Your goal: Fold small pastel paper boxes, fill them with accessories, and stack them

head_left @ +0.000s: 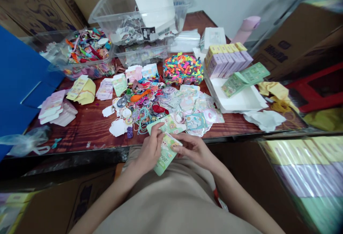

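My left hand [154, 148] is closed around the side of a green printed carton [165, 155], which I hold tilted over my lap at the table's front edge. With fingertips and thumb, my right hand [194, 150] pinches the carton's upper right edge. Whether anything small is between those fingers is hidden. Just beyond my left fingers, a green printed card [173, 123] lies at the table edge, touching a heap of hair ties and trinkets [144, 105]. Clear decorated packets [198, 108] spread to the right of the heap.
Plastic tubs [85, 60] of colourful pieces and a tub of neon bits [183, 69] stand behind. On the right, a white tray [233, 103] carries purple-yellow boxes [225, 62] and green cartons [245, 78]. Stacked cards [56, 108] lie left, near a blue panel [24, 66].
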`<state>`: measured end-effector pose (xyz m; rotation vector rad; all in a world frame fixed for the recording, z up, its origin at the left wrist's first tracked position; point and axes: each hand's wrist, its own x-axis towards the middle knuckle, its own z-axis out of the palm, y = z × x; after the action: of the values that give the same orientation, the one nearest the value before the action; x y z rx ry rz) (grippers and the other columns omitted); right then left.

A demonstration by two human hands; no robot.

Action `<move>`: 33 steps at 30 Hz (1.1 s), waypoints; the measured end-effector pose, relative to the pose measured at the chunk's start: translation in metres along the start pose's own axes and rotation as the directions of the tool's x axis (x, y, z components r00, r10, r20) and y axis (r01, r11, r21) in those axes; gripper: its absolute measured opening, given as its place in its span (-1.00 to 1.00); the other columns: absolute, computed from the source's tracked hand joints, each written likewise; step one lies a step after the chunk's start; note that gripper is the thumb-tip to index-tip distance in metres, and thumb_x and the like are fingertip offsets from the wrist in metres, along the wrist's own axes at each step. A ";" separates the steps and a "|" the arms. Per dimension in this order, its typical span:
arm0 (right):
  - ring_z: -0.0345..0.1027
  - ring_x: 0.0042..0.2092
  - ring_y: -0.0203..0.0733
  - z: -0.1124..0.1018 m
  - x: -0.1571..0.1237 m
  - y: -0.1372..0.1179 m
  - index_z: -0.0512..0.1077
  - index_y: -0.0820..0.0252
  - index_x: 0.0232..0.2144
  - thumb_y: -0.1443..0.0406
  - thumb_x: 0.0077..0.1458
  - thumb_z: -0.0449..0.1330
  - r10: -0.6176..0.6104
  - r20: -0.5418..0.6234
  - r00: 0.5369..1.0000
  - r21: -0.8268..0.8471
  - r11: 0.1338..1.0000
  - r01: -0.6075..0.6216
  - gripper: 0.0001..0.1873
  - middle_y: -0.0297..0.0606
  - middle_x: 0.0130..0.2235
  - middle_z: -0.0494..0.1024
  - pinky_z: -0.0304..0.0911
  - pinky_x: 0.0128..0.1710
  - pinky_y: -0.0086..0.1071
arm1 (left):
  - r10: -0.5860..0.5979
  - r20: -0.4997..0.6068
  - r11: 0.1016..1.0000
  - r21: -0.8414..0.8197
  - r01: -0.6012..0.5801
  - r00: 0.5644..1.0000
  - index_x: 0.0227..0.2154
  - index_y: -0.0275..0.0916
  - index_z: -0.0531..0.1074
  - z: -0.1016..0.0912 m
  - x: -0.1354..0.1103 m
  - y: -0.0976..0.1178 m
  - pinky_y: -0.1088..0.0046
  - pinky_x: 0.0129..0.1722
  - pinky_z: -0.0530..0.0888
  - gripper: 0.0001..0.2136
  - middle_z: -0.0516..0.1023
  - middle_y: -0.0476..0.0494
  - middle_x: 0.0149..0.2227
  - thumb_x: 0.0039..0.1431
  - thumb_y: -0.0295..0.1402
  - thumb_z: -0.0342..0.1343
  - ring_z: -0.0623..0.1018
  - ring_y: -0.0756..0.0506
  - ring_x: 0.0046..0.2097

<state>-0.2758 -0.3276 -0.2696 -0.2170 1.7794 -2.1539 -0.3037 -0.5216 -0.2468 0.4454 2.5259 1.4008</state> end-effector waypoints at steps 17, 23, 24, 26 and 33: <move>0.49 -0.08 -0.20 0.003 -0.005 -0.003 0.37 0.12 0.13 0.18 0.27 0.18 -0.704 0.125 0.699 -0.764 0.381 0.521 -0.59 -0.14 -0.08 0.59 0.45 -0.08 -0.34 | -0.620 0.175 0.386 -0.781 0.492 0.765 0.21 -0.15 0.19 -0.022 -0.010 0.023 0.43 -0.26 0.54 -0.16 0.59 -0.17 -0.07 -0.17 -0.33 0.42 0.62 -0.17 -0.16; 0.26 0.07 0.09 -0.046 0.026 0.009 0.55 0.08 -0.03 0.28 0.24 0.17 -0.507 -0.062 0.860 -0.985 0.171 0.030 -0.72 0.00 0.03 0.45 0.34 0.05 0.03 | -0.571 0.201 0.401 -0.778 0.483 0.796 0.28 -0.13 0.14 -0.029 -0.012 0.009 0.44 -0.23 0.54 -0.10 0.61 -0.18 -0.03 -0.16 -0.36 0.44 0.64 -0.16 -0.14; 0.23 0.09 0.10 -0.051 0.030 0.010 0.58 0.09 -0.09 0.29 0.24 0.17 -0.478 -0.044 0.877 -0.989 0.142 0.028 -0.76 0.00 0.03 0.45 0.31 0.08 0.04 | -0.553 0.211 0.405 -0.777 0.482 0.806 0.27 -0.14 0.18 -0.029 -0.013 0.006 0.45 -0.20 0.54 -0.13 0.60 -0.19 0.00 -0.13 -0.34 0.43 0.63 -0.16 -0.11; 0.21 0.08 0.10 -0.056 0.038 0.010 0.60 0.12 -0.20 0.31 0.24 0.15 -0.452 -0.009 0.892 -0.990 0.128 0.055 -0.79 -0.01 0.00 0.46 0.30 0.09 0.01 | -0.526 0.222 0.409 -0.780 0.473 0.821 0.26 -0.14 0.23 -0.028 -0.015 0.002 0.46 -0.15 0.52 -0.20 0.58 -0.19 0.05 -0.08 -0.31 0.42 0.61 -0.15 -0.06; 0.40 -0.20 -0.11 -0.040 0.095 -0.008 0.55 0.16 -0.23 0.30 0.32 0.03 -0.491 -0.137 0.860 -0.874 0.468 0.127 -0.73 -0.16 -0.28 0.52 0.35 -0.15 -0.28 | -0.512 0.246 0.400 -0.780 0.482 0.823 0.22 -0.19 0.31 -0.022 -0.014 -0.003 0.45 -0.17 0.48 -0.28 0.57 -0.22 0.06 -0.06 -0.31 0.35 0.59 -0.18 -0.04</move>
<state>-0.3788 -0.3229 -0.2792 -0.4116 3.1619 -1.3182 -0.2982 -0.5459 -0.2371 -0.4980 1.4574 2.0394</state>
